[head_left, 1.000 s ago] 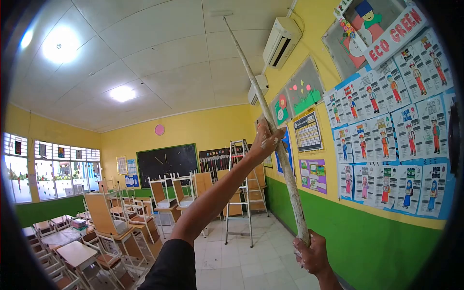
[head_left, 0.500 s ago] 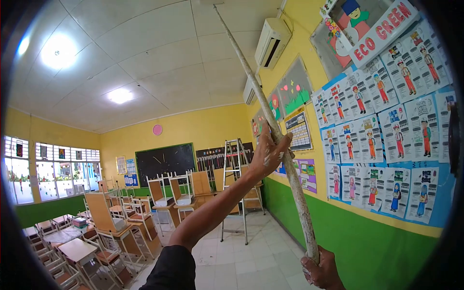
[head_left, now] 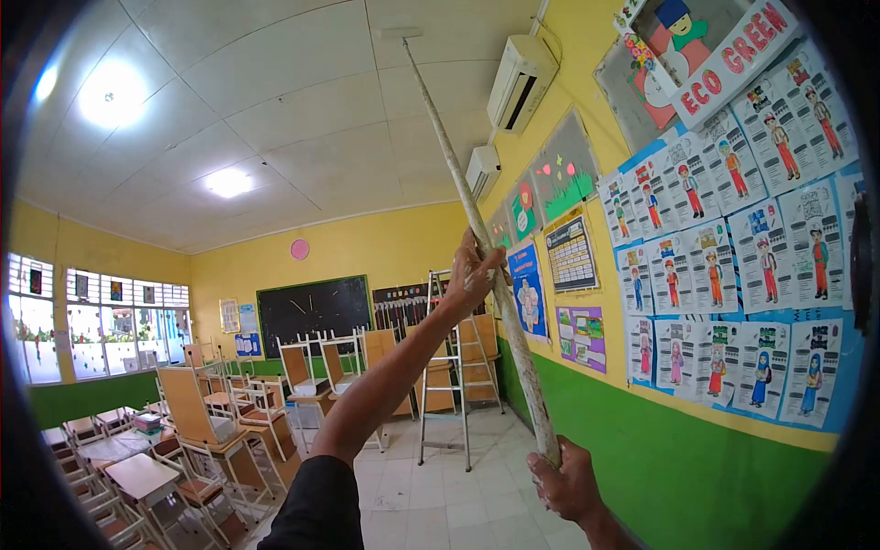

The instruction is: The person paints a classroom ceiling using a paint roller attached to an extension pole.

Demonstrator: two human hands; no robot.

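A long, paint-spattered paint roller pole [head_left: 445,137] slants up from my hands to the ceiling. At its far tip a pale roller head [head_left: 401,34] is at the ceiling surface. My left hand [head_left: 474,278], flecked with white paint, is closed around the pole about midway along its visible length. Lower down, my right hand [head_left: 566,478] grips the pole's bottom end, with its fingers wrapped round it.
A stepladder [head_left: 447,376] stands ahead, near stacked chairs [head_left: 298,367] and desks [head_left: 147,477] on the left. Posters [head_left: 715,275] cover the right wall. Air conditioners [head_left: 522,82] hang above them, and ceiling lights [head_left: 112,96] glow.
Both hands and the lower pole have shifted left in view. The roller head, at the top edge before, now shows lower and fully in view. Both hands keep their grip.
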